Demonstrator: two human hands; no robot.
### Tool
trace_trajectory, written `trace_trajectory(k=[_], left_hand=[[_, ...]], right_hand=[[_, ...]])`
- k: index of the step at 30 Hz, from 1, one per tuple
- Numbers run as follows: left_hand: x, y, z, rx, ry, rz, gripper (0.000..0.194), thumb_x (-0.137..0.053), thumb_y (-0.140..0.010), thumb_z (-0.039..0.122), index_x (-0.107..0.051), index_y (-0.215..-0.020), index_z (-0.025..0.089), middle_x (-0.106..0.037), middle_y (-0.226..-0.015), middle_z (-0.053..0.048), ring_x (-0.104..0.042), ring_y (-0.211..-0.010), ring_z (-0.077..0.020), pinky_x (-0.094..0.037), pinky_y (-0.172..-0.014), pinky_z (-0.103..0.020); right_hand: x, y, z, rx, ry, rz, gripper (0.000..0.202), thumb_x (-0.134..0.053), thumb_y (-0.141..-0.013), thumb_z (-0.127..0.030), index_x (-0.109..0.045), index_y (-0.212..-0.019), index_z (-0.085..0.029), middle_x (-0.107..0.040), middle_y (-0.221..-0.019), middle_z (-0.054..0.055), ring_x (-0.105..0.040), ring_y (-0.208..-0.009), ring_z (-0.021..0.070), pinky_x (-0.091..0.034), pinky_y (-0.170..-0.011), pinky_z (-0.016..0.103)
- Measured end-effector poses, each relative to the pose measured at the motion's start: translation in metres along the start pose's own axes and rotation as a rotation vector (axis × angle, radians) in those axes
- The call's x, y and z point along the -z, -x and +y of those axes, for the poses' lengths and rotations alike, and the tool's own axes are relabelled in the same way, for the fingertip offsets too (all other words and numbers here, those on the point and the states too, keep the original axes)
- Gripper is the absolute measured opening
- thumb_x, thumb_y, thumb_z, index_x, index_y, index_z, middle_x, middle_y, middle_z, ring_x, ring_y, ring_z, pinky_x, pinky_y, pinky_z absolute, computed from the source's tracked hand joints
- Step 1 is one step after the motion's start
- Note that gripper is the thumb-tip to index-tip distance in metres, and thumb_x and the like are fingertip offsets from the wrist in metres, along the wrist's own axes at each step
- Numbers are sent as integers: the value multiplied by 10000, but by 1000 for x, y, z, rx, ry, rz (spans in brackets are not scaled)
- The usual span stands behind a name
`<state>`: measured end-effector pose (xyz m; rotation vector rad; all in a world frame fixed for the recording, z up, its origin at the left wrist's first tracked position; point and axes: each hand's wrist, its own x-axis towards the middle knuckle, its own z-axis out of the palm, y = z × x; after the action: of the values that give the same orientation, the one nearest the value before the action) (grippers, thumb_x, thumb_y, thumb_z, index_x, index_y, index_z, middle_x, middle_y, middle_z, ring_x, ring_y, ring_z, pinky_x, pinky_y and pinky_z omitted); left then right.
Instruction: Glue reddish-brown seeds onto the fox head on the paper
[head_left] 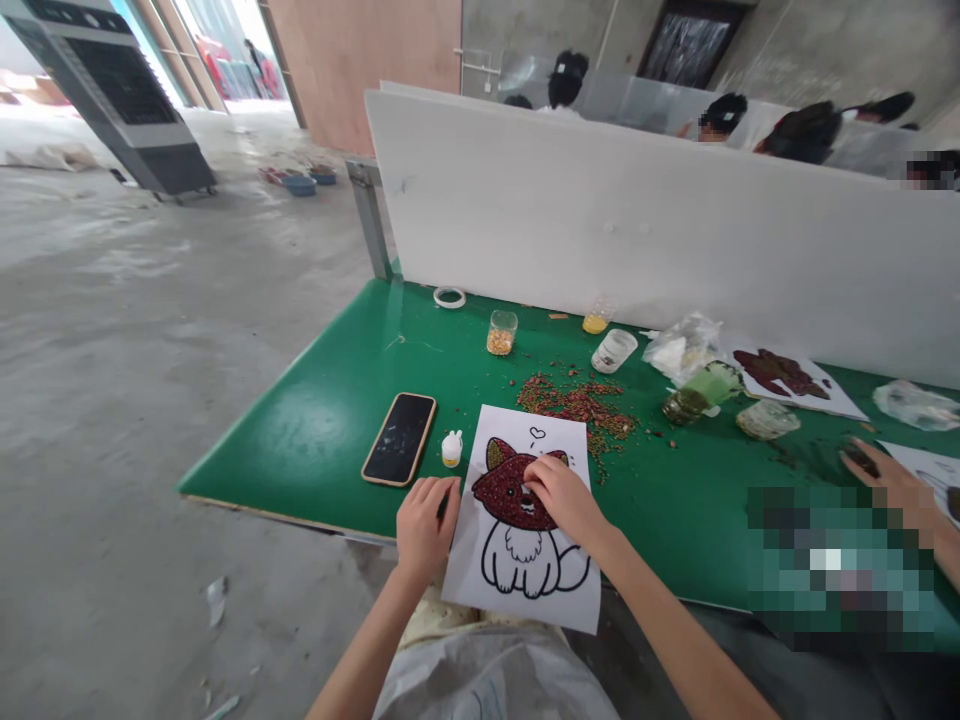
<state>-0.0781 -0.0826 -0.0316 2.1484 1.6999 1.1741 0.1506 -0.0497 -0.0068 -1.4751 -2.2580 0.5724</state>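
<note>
A white sheet with a fox drawing (517, 560) lies at the green table's front edge and hangs slightly over it. Dark red grains fill the fox's head; green ones fill an ear. My right hand (559, 495) rests on the head, fingertips pinched together near the snout; what they hold is too small to tell. My left hand (429, 520) lies at the sheet's left edge, fingers curled, contents hidden. A small white bottle (451, 449) stands just beyond it, beside a phone (400, 438). Loose red and green grains (574, 402) are scattered behind the sheet.
Behind the grains are a cup of yellowish kernels (502, 334), a tipped clear cup (614, 351), a tape roll (449, 297) and a green-tinted jar (701, 392). A white partition (600, 220) borders the table. Another person's hand (889, 480) is at the right.
</note>
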Motion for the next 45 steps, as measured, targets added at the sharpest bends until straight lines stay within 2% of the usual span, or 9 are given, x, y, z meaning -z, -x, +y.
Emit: trace_trajectory(k=[18, 27, 45], left_hand=[[-1, 0, 0, -11, -3, 12, 169, -463, -893, 231, -623, -904, 181, -662, -817, -51, -583, -775, -173, -462, -722, -301], [-1, 0, 0, -9, -2, 8, 176, -456, -897, 243, -623, -904, 187, -661, -815, -52, -585, -769, -176, -462, -713, -305], [-1, 0, 0, -11, -11, 5, 199, -439, -905, 256, -624, -902, 185, -660, -810, -56, -584, -766, -171, -461, -714, -304]], right_hand=[[-2, -4, 3, 10, 18, -40, 130, -516, -833, -88, -560, -790, -203, -579, -856, 25, -545, -851, 184, -427, -766, 308], [6, -5, -2, -31, 35, -17, 127, -526, -831, -103, -558, -761, -203, -577, -826, 23, -552, -820, 184, -425, -733, 298], [-1, -6, 2, -27, 30, -32, 137, -532, -816, -78, -564, -767, -202, -586, -835, 21, -558, -830, 180, -422, -741, 295]])
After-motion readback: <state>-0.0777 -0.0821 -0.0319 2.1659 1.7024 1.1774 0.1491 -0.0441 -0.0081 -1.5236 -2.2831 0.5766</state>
